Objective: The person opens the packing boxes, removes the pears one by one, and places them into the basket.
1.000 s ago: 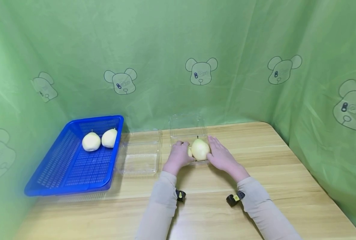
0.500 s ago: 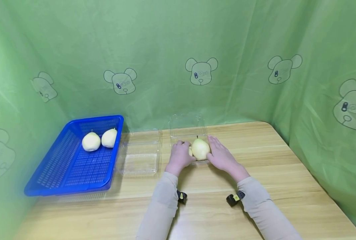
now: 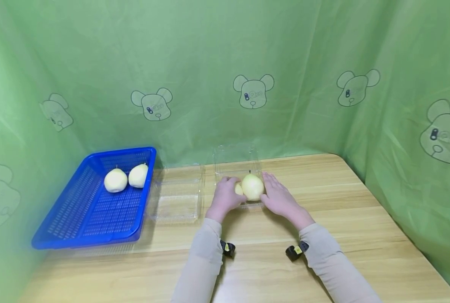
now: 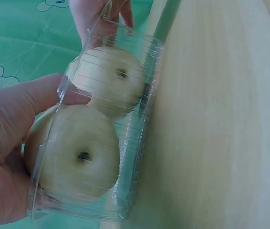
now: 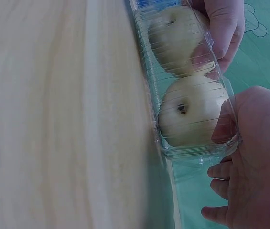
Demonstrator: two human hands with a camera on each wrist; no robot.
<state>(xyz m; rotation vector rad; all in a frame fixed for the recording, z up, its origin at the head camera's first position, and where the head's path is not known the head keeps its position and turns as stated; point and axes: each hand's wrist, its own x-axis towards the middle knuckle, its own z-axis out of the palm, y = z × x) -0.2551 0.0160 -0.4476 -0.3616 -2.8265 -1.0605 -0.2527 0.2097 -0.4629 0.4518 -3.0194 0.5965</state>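
Note:
Two pale yellow pears sit side by side in a clear plastic clamshell box (image 3: 252, 204), whose lid (image 3: 236, 159) stands folded back behind it. My left hand (image 3: 225, 194) grips the left pear (image 4: 77, 155) from its outer side, thumb in front and fingers behind. On the other side, my right hand (image 3: 281, 198) lies along the box's right end with its fingers stretched out. Its thumb reaches over the rim to the right pear (image 3: 253, 187), as the right wrist view also shows. Both pears' dark-centred ends (image 5: 182, 109) face the wrist cameras through the ribbed wall.
Left of the hands, another clear clamshell box (image 3: 177, 206) stands with its lid raised. Beyond it is a blue plastic basket (image 3: 92, 242) holding two more pears (image 3: 115, 180). Green curtains (image 3: 209, 50) hang close around the wooden table (image 3: 270, 269).
My left hand shifts slightly, and more of the left pear shows between it and the right pear. The right pear turns a little. My right hand stays almost still.

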